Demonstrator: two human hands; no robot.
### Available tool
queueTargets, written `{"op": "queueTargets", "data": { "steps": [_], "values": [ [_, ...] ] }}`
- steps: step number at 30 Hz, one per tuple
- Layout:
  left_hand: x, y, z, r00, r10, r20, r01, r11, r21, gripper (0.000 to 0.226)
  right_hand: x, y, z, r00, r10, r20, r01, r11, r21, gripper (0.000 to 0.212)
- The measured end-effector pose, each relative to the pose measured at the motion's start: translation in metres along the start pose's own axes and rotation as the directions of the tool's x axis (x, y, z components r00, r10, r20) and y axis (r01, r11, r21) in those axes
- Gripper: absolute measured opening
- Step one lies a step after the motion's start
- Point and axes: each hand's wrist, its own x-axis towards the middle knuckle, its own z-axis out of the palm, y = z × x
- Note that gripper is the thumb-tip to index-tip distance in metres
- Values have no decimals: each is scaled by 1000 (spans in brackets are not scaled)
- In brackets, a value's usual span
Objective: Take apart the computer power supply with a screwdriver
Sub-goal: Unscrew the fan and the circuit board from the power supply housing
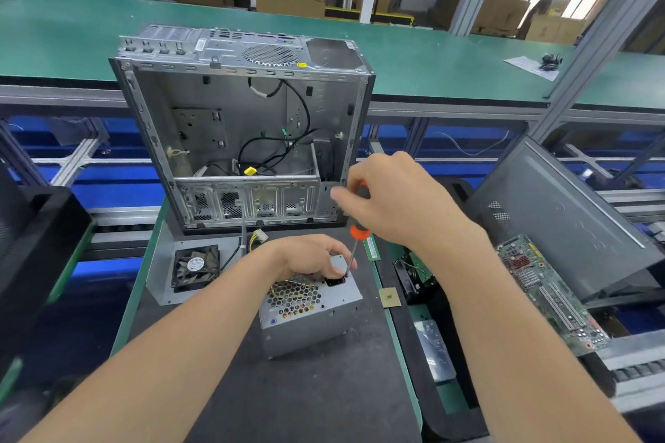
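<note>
Right hand (392, 201) clenches round the screwdriver (354, 252) handle, with the tip down beside the socket (334, 280) at the PSU's (309, 320) 1 o'clock corner. Left hand (309, 255) curls over the PSU's far edge, gripping it steady. PSU stands on the dark mat (288, 388), with the open case (237, 126) at its 12 o'clock. It looks a stiff, fairly heavy steel box (edges likely sharp, mesh (295, 293) weaker), best held by the solid side walls.
</note>
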Motion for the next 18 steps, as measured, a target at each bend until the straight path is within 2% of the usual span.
{"op": "queueTargets", "data": {
  "steps": [1,3,8,12,14,17,18],
  "values": [
    [1,-1,0,1000,-1,-5,1,1000,-9,18,3,1,3,997,61,-38,-63,997,-39,45],
    [3,-2,0,1000,-2,-1,2,1000,-27,19,5,2,5,994,97,-53,-99,995,-34,44],
    [3,-2,0,1000,7,-6,-7,1000,-3,18,-1,4,-8,992,-94,86,81,987,140,10],
    [0,0,-1,1000,30,-3,-30,999,36,18,-5,6,-18,947,-214,240,163,963,216,26],
    [-1,0,-2,999,37,0,-37,999,33,17,-6,7,-19,934,-235,269,169,955,244,27],
    [0,-1,-1,1000,18,-5,-18,1000,16,18,-4,7,-11,980,-143,141,118,978,174,3],
    [1,-1,0,1000,11,-2,-11,1000,-1,18,-2,8,-7,996,-67,56,59,990,127,12]
  ]
}}
